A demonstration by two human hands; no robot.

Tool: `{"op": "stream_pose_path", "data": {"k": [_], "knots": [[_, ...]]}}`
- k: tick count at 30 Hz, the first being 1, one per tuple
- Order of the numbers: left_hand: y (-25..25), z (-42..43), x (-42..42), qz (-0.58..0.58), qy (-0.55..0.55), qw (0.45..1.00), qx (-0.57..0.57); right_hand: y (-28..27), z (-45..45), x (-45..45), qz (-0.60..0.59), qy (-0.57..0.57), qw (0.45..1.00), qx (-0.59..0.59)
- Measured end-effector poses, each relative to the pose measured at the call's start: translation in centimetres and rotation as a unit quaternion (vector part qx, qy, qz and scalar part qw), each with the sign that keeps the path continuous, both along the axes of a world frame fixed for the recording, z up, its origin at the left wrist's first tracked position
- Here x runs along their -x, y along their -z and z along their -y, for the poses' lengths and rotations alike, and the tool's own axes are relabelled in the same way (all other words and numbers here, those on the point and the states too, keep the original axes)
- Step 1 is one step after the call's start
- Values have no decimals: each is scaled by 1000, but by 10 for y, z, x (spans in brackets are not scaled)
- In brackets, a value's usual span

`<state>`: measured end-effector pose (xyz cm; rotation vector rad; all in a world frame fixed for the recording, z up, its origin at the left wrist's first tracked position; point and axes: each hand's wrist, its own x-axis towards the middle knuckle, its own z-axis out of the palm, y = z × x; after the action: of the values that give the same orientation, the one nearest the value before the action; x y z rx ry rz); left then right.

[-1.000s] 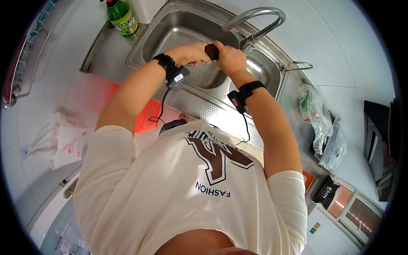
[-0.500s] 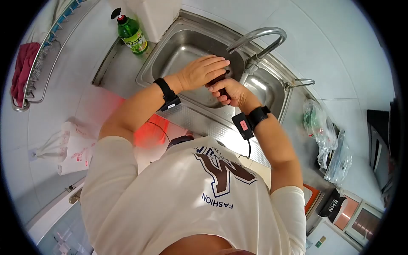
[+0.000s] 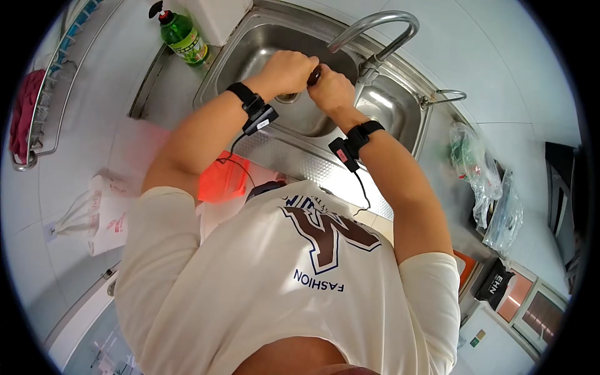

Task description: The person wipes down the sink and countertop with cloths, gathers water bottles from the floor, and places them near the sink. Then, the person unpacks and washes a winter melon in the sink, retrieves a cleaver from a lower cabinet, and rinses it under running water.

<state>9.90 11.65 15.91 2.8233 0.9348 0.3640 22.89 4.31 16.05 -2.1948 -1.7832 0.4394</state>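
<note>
Both hands meet above the large basin of a steel sink (image 3: 253, 45). Between them a small dark brown object (image 3: 314, 76) shows, mostly hidden by the fingers. My left hand (image 3: 289, 73) is curled closed against its left side. From the right, my right hand (image 3: 332, 90) is wrapped round it. What the object is cannot be made out. A curved steel faucet (image 3: 400, 22) arches behind the hands, its spout pointing at the large basin. Part of the drain (image 3: 287, 98) is visible below my left hand.
A green pump bottle (image 3: 187, 42) stands left of the sink. Clear plastic bags (image 3: 478, 178) lie on the right counter. A red container (image 3: 224, 181) is below the counter's front edge. At far left hangs a wire rack (image 3: 53, 94) with a dark red cloth (image 3: 26, 112).
My left hand, spread flat over the dark object half a second ago, has curled closed beside it. My right hand has moved slightly up in the view, its fingers now more hidden.
</note>
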Motion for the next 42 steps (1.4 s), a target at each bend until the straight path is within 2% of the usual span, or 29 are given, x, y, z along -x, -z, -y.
{"op": "stream_pose_path", "data": {"k": [1, 3, 6, 7, 9, 10, 13, 14, 16, 18, 19, 20, 21, 22, 24, 25, 26, 28, 29, 30, 31, 32, 34, 35, 36, 37, 39, 41, 42], "knots": [[1, -1, -1, -1, -1, 1000, 0, 1, -1, 0, -1, -1, 1000, 0], [4, -4, -3, 9, -32, 994, 104, 6, -4, -2, 77, -25, 996, -27], [3, -7, -3, 14, -21, 983, 183, 17, -6, -11, 118, -71, 988, -62], [1, -7, -1, 13, -29, 983, 181, 19, -5, -12, 115, -78, 988, -65], [-6, -9, 0, 23, 41, 968, 248, 21, 0, -11, 103, -67, 984, -130], [0, -9, 1, 53, 56, 962, 263, 17, 1, -7, 94, -55, 990, -89], [4, -1, 7, 53, 56, 946, 313, 32, 6, -12, -39, -50, 998, -18], [10, 2, 7, 78, 50, 940, 329, 42, 5, -21, -41, -52, 998, -18], [16, 9, 7, 104, 43, 932, 343, 50, 5, -37, -152, -29, 988, 10], [16, 19, 9, 217, -104, 868, 434, 45, 6, -49, -193, -34, 980, -24], [13, 27, 11, 217, -103, 869, 433, 32, 6, -52, -354, 52, 930, 77], [9, 34, 14, 197, -56, 946, 250, 18, 7, -53, -500, 135, 837, 173], [6, 37, 17, 169, -7, 984, 55, 5, 13, -46, -590, 143, 779, 157], [9, 33, 19, 167, -9, 985, 52, 0, 14, -45, -592, 139, 778, 157], [17, 24, 22, 150, 138, 957, -206, -11, 17, -44, -682, 113, 673, 263], [5, 24, 22, 219, 160, 933, -237, -23, 23, -37, -675, 68, 663, 318], [0, 21, 20, 218, 159, 933, -237, -25, 26, -33, -677, 35, 646, 351], [-13, 17, 15, 237, 271, 892, -273, -38, 29, -31, -631, -24, 685, 363], [-23, 21, 12, 211, 241, 906, -278, -37, 27, -31, -631, -26, 684, 364], [-22, 23, 10, 210, 239, 907, -276, -35, 25, -34, -601, 5, 718, 352], [-21, 23, 7, 139, 215, 935, -243, -33, 20, -37, -569, 36, 750, 335], [-20, 22, 3, 68, 192, 956, -209, -31, 16, -36, -569, 36, 751, 333], [-20, 18, -1, 41, 176, 966, -182, -16, 14, -36, -511, 4, 827, 237], [-18, 17, -4, 12, 160, 975, -153, 18, 2, -46, -456, -62, 872, 166], [-14, 15, -6, 23, 172, 974, -147, 41, -6, -47, -339, -101, 935, 27], [-9, 10, -5, 48, 144, 979, -138, 53, -7, -41, -205, -138, 963, -109], [-6, 8, -8, 78, 126, 981, -123, 33, -3, -26, -141, -77, 983, -90], [-13, 5, -9, 6, 41, 998, -54, 22, -5, -18, -82, -24, 994, -73], [-13, 4, -10, 7, 47, 998, -52, 21, -7, -16, -61, -14, 994, -91]]}}
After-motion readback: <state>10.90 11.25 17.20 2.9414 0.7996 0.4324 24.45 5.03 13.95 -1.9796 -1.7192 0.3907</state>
